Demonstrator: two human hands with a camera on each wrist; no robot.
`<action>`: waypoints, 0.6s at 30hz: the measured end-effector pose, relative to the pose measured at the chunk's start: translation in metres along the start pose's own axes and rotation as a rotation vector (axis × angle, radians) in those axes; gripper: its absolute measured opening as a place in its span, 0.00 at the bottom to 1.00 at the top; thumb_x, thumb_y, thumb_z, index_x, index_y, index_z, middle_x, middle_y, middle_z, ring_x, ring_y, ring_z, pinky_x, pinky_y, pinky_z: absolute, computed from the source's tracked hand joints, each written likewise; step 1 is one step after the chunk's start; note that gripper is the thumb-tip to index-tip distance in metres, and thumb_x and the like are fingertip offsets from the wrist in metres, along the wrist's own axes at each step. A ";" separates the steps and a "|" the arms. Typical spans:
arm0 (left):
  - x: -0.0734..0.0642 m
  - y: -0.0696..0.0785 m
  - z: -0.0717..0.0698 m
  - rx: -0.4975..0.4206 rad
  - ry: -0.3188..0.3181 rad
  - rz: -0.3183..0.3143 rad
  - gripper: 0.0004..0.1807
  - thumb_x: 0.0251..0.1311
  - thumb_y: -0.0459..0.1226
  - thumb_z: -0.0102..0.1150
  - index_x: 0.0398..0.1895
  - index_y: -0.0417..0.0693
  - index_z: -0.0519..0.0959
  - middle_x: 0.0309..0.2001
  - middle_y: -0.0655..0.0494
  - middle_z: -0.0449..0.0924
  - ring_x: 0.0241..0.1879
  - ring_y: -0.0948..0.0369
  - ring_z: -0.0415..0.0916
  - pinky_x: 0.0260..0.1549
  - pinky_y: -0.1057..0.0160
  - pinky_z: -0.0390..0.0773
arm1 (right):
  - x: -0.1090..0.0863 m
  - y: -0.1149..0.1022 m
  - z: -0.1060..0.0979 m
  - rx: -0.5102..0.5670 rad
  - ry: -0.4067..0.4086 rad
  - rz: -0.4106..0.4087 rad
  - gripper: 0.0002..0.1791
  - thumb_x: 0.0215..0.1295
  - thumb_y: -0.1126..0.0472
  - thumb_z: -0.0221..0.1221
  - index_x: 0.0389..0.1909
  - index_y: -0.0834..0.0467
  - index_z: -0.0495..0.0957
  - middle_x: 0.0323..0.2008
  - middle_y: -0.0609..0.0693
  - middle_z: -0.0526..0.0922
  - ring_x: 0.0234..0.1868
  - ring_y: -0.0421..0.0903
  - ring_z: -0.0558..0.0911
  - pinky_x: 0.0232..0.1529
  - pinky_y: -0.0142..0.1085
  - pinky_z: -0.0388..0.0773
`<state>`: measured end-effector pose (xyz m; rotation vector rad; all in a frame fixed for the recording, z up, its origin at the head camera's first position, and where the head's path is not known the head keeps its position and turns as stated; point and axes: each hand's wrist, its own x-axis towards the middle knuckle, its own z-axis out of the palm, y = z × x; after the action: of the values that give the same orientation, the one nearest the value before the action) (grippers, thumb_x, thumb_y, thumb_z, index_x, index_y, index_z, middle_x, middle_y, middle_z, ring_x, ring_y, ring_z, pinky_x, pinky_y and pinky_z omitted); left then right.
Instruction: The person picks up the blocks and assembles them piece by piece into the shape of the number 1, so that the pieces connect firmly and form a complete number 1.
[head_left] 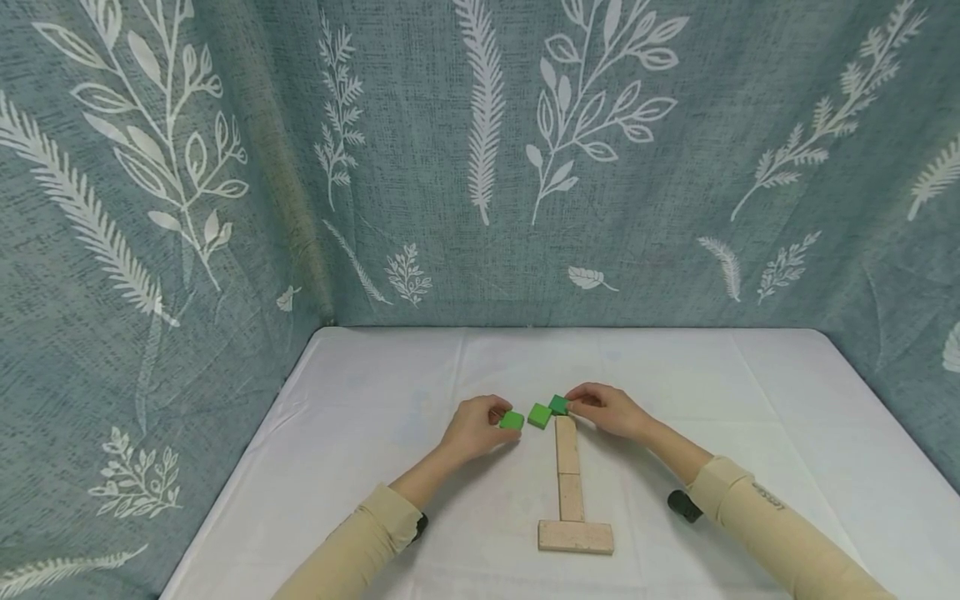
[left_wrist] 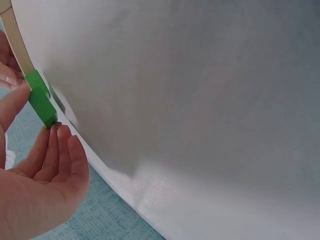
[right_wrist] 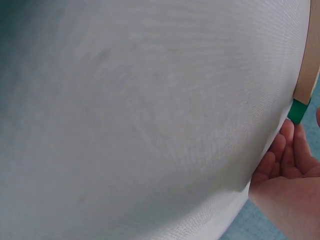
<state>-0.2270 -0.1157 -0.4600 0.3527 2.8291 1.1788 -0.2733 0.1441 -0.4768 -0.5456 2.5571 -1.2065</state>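
Observation:
In the head view my left hand (head_left: pixel 474 432) pinches a light green block (head_left: pixel 512 421) between thumb and fingers. That block (left_wrist: pixel 43 107) also shows at the left hand's (left_wrist: pixel 55 175) fingertips in the left wrist view. My right hand (head_left: pixel 611 410) holds a darker green block (head_left: pixel 558 405) by its right side, just beyond the upper end of a wooden plank (head_left: pixel 567 446). Another light green block (head_left: pixel 539 416) lies between the two hands, its corner close to the darker one. In the right wrist view, fingers of the right hand (right_wrist: pixel 287 165) meet the green block (right_wrist: pixel 298 111).
A second wooden plank (head_left: pixel 572 497) continues the first toward me, ending at a wooden crosspiece (head_left: pixel 575 537) laid sideways. All lie on a white tablecloth (head_left: pixel 390 392). A patterned blue-green curtain (head_left: pixel 420 167) hangs behind the table and along its sides.

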 end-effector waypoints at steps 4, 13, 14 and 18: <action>0.001 0.001 0.002 0.018 -0.010 0.008 0.21 0.50 0.38 0.73 0.47 0.38 0.81 0.39 0.50 0.81 0.39 0.57 0.75 0.38 0.59 0.76 | 0.000 0.000 0.000 0.002 -0.002 0.001 0.18 0.72 0.53 0.54 0.54 0.61 0.78 0.46 0.52 0.81 0.49 0.50 0.79 0.50 0.46 0.75; 0.001 0.004 0.007 0.039 -0.023 -0.001 0.21 0.51 0.39 0.73 0.47 0.39 0.81 0.40 0.49 0.82 0.41 0.55 0.77 0.41 0.56 0.77 | 0.001 0.001 0.000 0.005 0.000 0.003 0.18 0.72 0.53 0.55 0.53 0.61 0.78 0.44 0.51 0.82 0.47 0.48 0.79 0.49 0.46 0.75; 0.002 0.004 0.008 0.039 -0.026 -0.001 0.21 0.51 0.39 0.73 0.47 0.39 0.81 0.40 0.49 0.82 0.41 0.55 0.77 0.41 0.56 0.77 | 0.001 0.001 0.000 0.004 0.000 0.004 0.18 0.72 0.53 0.55 0.53 0.61 0.78 0.44 0.51 0.82 0.47 0.48 0.79 0.49 0.46 0.75; 0.003 0.004 0.008 0.041 -0.033 0.005 0.22 0.51 0.39 0.73 0.48 0.39 0.81 0.40 0.50 0.81 0.40 0.56 0.76 0.41 0.57 0.77 | 0.001 0.001 0.000 0.001 0.002 0.005 0.18 0.72 0.53 0.55 0.53 0.60 0.78 0.44 0.50 0.81 0.47 0.48 0.78 0.48 0.45 0.75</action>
<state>-0.2280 -0.1063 -0.4627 0.3786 2.8296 1.1064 -0.2746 0.1437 -0.4778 -0.5378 2.5579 -1.2066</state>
